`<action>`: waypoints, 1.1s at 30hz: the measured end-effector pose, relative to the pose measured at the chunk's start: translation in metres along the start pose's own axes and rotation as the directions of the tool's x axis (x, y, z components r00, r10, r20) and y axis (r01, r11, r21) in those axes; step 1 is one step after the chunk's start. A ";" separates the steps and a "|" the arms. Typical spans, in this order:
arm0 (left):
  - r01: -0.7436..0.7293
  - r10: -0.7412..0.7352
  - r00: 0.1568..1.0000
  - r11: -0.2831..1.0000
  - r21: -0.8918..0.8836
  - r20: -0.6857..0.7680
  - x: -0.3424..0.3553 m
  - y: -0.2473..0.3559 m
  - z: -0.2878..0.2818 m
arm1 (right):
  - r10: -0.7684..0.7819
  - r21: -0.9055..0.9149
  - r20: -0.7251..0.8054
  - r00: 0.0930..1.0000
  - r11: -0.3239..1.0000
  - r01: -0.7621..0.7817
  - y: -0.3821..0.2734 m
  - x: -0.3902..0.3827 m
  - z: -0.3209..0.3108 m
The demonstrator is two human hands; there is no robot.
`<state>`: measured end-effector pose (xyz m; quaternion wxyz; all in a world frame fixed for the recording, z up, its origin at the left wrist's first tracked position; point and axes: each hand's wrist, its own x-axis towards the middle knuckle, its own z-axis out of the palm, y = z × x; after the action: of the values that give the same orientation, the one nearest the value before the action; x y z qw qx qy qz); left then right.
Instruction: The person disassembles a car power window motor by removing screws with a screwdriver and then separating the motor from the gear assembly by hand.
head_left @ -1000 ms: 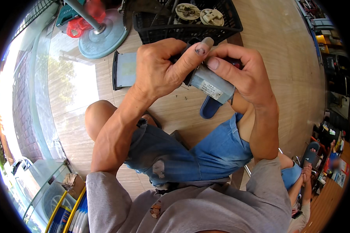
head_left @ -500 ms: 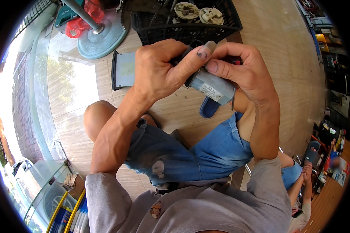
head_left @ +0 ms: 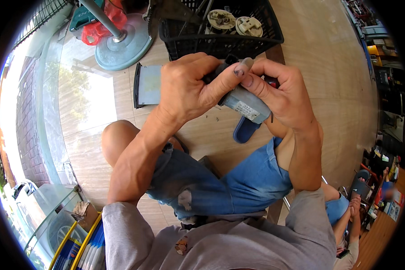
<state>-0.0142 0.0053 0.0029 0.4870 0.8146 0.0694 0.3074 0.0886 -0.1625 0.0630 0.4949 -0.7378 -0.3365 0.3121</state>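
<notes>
Both my hands are closed around a grey metal unit with a white label on its side and a black end part; it looks like a small motor, held tilted over my knees. My left hand grips the black end, its thumb stretched along the top. From the other side my right hand curls round the grey body, with the two thumb tips nearly meeting. Something small, dark and red shows inside my right fingers; its kind is hidden. A flat grey box with a black front lies on the floor beyond my left forearm.
A black plastic crate holding two round whitish parts stands just beyond my hands. Far left is a round grey stand base. Small bits lie on the tiled floor. At right, another person's hands rest near cluttered shelves.
The whole view has shifted slightly, so the crate and floor things sit lower and further right. Both hands keep their hold on the grey unit, with little change in grip.
</notes>
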 end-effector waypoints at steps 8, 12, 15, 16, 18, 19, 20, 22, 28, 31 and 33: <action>-0.058 0.057 0.998 0.996 0.070 0.013 0.003 0.002 -0.002 | 0.037 -0.038 0.008 0.999 0.999 -0.037 -0.005 0.001 -0.001; -0.053 0.051 0.998 0.997 0.051 0.026 0.002 0.004 -0.002 | 0.039 -0.052 0.028 0.999 0.998 -0.037 0.004 -0.002 -0.009; -0.094 0.092 0.995 0.992 0.088 0.030 0.001 0.001 -0.001 | 0.174 0.060 0.039 0.984 0.983 -0.176 0.000 -0.001 -0.007; -0.102 0.101 0.995 0.990 0.095 0.016 0.001 0.001 -0.002 | 0.212 0.097 0.041 0.976 0.972 -0.215 -0.001 -0.001 -0.006; -0.114 0.114 0.993 0.988 0.103 0.002 0.002 0.002 -0.003 | 0.287 0.132 0.044 0.957 0.948 -0.290 -0.006 -0.001 -0.005; -0.118 0.118 0.993 0.987 0.105 0.006 0.002 0.003 -0.003 | 0.311 0.143 0.044 0.949 0.939 -0.314 -0.006 -0.001 -0.006; -0.121 0.121 0.993 0.987 0.107 0.009 0.002 0.004 -0.004 | 0.240 0.142 0.031 0.970 0.960 -0.242 -0.001 0.000 -0.005; -0.117 0.117 0.993 0.987 0.107 0.003 0.001 0.004 -0.004 | 0.167 0.143 0.023 0.986 0.975 -0.169 0.001 0.000 -0.003; -0.108 0.112 0.993 0.987 0.122 -0.023 0.001 0.002 -0.003 | 0.081 0.171 -0.033 0.996 0.983 -0.074 -0.003 0.002 0.006; -0.093 0.096 0.995 0.989 0.114 -0.018 0.001 0.000 -0.002 | 0.194 0.103 0.006 0.981 0.976 -0.193 -0.008 0.002 0.003; -0.088 0.090 0.996 0.990 0.110 -0.010 0.001 -0.001 -0.001 | 0.122 0.020 -0.009 0.993 0.992 -0.122 -0.005 0.003 0.003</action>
<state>-0.0138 0.0073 0.0035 0.4269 0.8400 0.0534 0.3308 0.0870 -0.1574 0.0663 0.4838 -0.7537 -0.2854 0.3412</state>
